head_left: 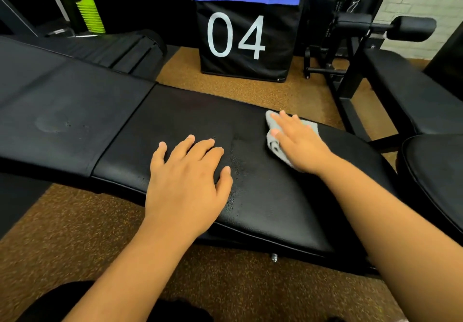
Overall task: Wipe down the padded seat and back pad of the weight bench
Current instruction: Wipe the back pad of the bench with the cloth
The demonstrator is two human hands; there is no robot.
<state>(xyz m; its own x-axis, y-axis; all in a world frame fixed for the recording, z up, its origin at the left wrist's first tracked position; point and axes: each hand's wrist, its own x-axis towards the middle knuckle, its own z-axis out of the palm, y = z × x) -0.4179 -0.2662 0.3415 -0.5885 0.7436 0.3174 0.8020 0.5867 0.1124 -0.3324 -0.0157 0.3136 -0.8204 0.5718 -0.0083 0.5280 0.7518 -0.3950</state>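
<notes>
The black padded seat point(190, 118) of the weight bench runs across the middle of the view, with small wet droplets near its centre. Its longer back pad point(62, 101) joins it on the left and shows a dull smear. My left hand point(188, 178) rests flat on the seat's near edge, fingers spread. My right hand point(300, 143) presses a crumpled grey cloth point(274, 143) onto the seat's far right part with straight fingers; most of the cloth is hidden under the palm.
A black padded box marked 04 point(245, 43) stands on the brown floor behind the bench, with a blue one on top. A second black bench with roller pads point(413, 28) stands to the right. Green stacked cones point(90, 13) are at the back left.
</notes>
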